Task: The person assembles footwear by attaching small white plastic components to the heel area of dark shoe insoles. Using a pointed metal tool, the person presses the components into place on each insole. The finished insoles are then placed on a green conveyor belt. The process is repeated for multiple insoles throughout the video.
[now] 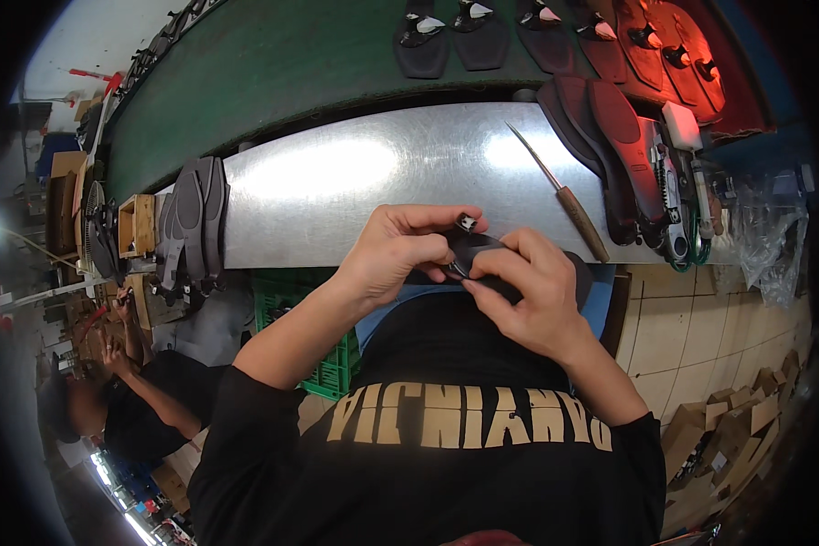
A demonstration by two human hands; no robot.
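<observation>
At the near edge of the metal worktop, both of my hands hold a dark sandal sole [471,247]. My left hand [396,250] is closed, thumb and forefinger pinching a dark strap part at the sole's left end. A small strap end with a pale mark [466,222] sticks up beside those fingertips. My right hand [537,287] wraps over the sole, its fingertips pressing near the strap. Much of the sole is hidden under the right hand. An awl [573,205] with a wooden handle lies on the worktop beyond my right hand.
Dark soles are stacked at the worktop's left [191,218] and right [596,136]. Beyond runs a green conveyor belt [291,64] carrying several sandals [478,41]. A person [146,391] works at far left. A green crate [337,364] stands below; cardboard boxes [723,432] lie lower right.
</observation>
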